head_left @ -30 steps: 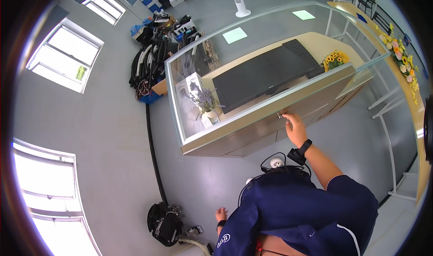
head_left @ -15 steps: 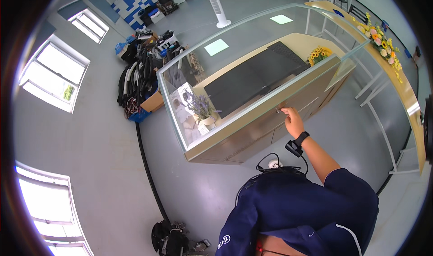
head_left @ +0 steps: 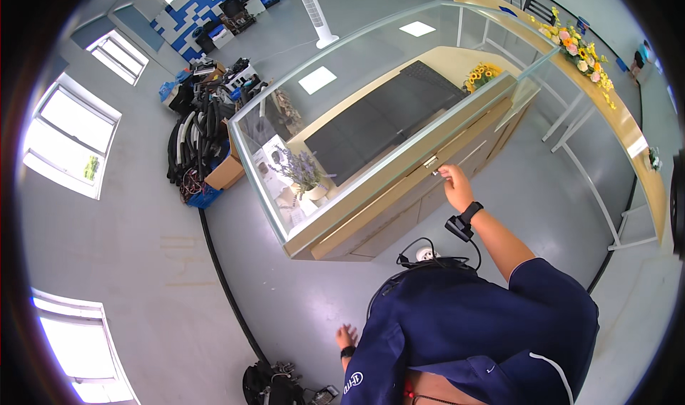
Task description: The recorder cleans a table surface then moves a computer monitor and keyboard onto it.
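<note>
A glass-topped display counter (head_left: 357, 246) stands in front of me, with a wooden front. Its upper front panel (head_left: 385, 201) is tipped or pulled out a little, showing a pale top edge. At that edge my right hand (head_left: 458, 188) is closed in a pinch on a small shiny metal piece (head_left: 436, 171), perhaps a key or lock. Just above it, a metal catch (head_left: 430, 161) shows on the counter's rim. My left hand (head_left: 347, 336) hangs low beside my body, fingers apart and slightly blurred, with nothing visible in it.
Inside the counter are a black panel (head_left: 378, 130), lavender in a pot (head_left: 314, 191) and sunflowers (head_left: 482, 74). A long wooden table (head_left: 628, 137) with flowers runs along the right. Piled hoses and boxes (head_left: 203, 130) lie left. A white round device (head_left: 427, 254) with cables sits by the counter.
The counter's upper front panel has come outward at its top, with my right hand at its edge. The metal catch has come into sight. My left hand has appeared at lower middle.
</note>
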`<state>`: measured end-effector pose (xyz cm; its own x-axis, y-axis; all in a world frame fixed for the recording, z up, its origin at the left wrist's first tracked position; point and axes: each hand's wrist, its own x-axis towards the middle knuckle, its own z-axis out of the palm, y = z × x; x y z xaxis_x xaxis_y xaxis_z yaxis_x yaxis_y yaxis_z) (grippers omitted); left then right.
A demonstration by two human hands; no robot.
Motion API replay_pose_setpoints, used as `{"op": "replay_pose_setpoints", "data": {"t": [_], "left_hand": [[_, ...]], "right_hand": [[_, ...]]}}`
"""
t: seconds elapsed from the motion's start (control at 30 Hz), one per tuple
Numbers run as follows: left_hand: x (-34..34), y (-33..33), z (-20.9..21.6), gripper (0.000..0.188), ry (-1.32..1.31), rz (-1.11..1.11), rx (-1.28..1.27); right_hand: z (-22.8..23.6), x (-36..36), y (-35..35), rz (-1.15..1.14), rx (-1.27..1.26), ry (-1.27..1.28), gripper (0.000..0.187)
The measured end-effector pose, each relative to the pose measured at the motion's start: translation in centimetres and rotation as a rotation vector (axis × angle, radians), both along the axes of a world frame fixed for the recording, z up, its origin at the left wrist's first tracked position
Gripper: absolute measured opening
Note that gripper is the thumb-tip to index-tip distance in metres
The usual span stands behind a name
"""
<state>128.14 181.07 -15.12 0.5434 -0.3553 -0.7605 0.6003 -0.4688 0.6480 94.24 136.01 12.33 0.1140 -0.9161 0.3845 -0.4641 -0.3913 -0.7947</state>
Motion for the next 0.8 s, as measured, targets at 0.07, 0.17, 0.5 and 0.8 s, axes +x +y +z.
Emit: {"op": "replay_pose_setpoints", "data": {"t": [0.07, 0.17, 0.5, 0.8], "left_hand": [[-0.8, -8.9, 11.9, 0.043, -0.039, -0.076, -0.064], [1.3, -12.5, 17.8, 0.061, 0.042, -0.086, -0.208], [-1.6, -22.5, 25.2, 0.067, 0.503, -0.421, -0.539], [-5.0, -19.7, 23.7, 0.037, 0.381, -0.596, -0.180]], "right_hand": [[0.1, -2.8, 0.9, -0.050, 0.006, -0.056, 0.032], [0.0, -1.7, 2.2, 0.007, 0.018, -0.015, 0.031], [0.6, -3.2, 7.6, 0.000, 0.530, -0.536, 0.049], [-1.3, -7.1, 11.4, -0.136, 1.015, -1.049, 0.046]]}}
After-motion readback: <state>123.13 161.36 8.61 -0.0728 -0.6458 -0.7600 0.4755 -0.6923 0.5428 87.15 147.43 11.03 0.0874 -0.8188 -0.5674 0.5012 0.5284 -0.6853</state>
